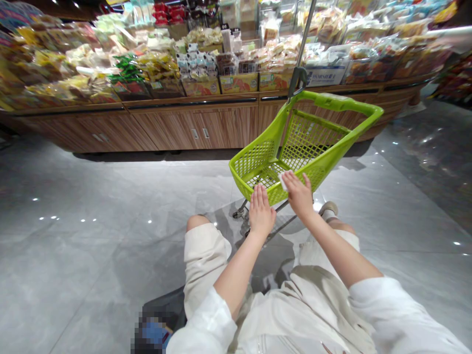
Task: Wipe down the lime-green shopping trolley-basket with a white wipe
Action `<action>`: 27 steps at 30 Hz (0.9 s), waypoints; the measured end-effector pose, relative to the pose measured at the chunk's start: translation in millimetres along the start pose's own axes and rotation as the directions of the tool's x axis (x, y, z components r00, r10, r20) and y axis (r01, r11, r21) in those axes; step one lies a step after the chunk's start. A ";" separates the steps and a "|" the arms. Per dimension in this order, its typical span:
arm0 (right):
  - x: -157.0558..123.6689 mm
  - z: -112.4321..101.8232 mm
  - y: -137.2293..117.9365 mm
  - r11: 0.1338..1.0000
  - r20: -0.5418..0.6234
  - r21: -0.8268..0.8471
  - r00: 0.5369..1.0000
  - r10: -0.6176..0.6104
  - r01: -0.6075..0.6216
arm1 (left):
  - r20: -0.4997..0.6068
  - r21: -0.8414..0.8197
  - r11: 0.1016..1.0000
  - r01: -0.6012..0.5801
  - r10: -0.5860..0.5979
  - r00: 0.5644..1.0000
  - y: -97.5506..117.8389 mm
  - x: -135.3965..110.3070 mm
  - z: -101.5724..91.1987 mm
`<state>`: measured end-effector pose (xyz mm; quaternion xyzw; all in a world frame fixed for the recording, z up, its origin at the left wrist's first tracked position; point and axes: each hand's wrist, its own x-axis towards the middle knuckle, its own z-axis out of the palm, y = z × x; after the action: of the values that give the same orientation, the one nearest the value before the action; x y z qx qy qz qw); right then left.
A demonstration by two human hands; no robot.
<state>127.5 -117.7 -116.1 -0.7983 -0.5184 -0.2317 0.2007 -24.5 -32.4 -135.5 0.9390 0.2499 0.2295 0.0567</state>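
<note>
A green plastic shopping cart [334, 152] with latticed sides stands in front of me, its low end turned toward my knees. My left hand [261, 211] lies against the outside of that near end, fingers stretched out flat and holding nothing. Just to its right, my right hand [299, 194] presses a small white wipe or tissue [283, 181] on the cart's near rim. Most of the white piece is hidden beneath my fingers.
A wood-panelled display counter [177, 125] piled with packaged snacks runs behind the cart. A grey metal pole [306, 32] rises beside the cart's handle end. Glossy grey tile floor [110, 201] surrounds my knees. A dark object, partly pixelated, is at lower left.
</note>
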 end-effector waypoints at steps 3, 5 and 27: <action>-6.6 0.0 -24.2 0.960 0.089 0.095 0.958 -0.271 0.263 | 0.013 0.013 1.000 0.008 -0.008 1.000 -1.1 0.1 -1.1; -3.1 -4.6 -7.3 0.940 0.121 0.121 0.935 -0.333 0.319 | 0.015 0.021 1.000 -0.007 0.007 1.000 -2.4 -0.1 -2.7; -3.1 0.5 -0.6 1.000 -0.024 0.007 1.000 0.008 -0.008 | 0.007 0.010 1.000 -0.005 0.005 1.000 0.8 0.2 -1.0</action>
<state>125.9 -119.5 -118.2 -0.7968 -0.5136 -0.2386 0.2107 -24.4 -33.0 -134.4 0.9407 0.2483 0.2250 0.0522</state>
